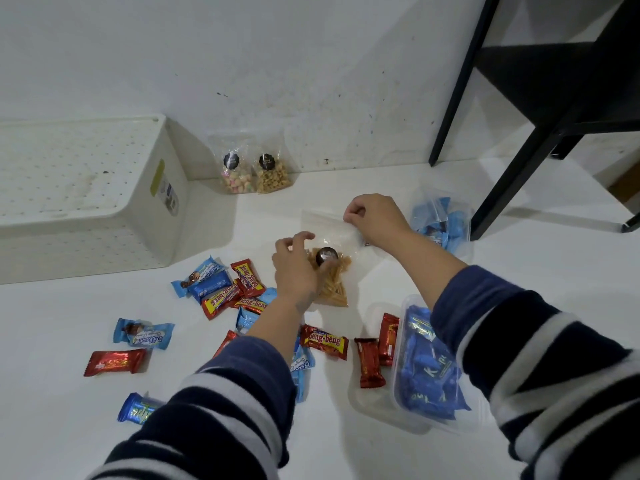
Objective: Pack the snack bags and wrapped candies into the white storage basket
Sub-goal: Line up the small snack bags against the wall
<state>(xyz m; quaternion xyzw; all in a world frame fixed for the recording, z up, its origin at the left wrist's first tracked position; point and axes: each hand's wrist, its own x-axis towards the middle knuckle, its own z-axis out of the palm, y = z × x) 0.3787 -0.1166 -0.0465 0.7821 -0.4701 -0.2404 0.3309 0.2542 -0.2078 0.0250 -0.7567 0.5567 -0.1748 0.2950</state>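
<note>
Nearest you, your striped sleeves (pixel 221 410) are reaching forward over a white surface (pixel 52 427). At your right forearm a clear tub (pixel 412 407) is holding blue wrapped candies (pixel 426 375), and two red bars (pixel 369 362) are lying just beside its left wall, one leaning on it. On your left, loose candies are lying scattered: a blue one (pixel 138 408) closest, a red one (pixel 114 362), a pale blue one (pixel 143 333), then a pile of red and blue wrappers (pixel 225 285) partly under your left arm.

Further out, both hands are working on a clear stick-snack bag (pixel 334 271) lying flat in the middle. Your left hand (pixel 296 268) is curling over the bag's lower part, fingers resting on the snack sticks beside a dark round label (pixel 326 255). Your right hand (pixel 375 218) is pinching the bag's top edge between thumb and curled fingers.

Right of that hand a clear bag of blue candies (pixel 441 220) is sitting near a black frame's leg (pixel 512 161).

Furthest away, the white basket (pixel 79 216) is standing at the left, well apart from the bag you are holding, with nothing visible inside it. Two small snack bags (pixel 254 174) are leaning upright against the wall just beside its right corner.
</note>
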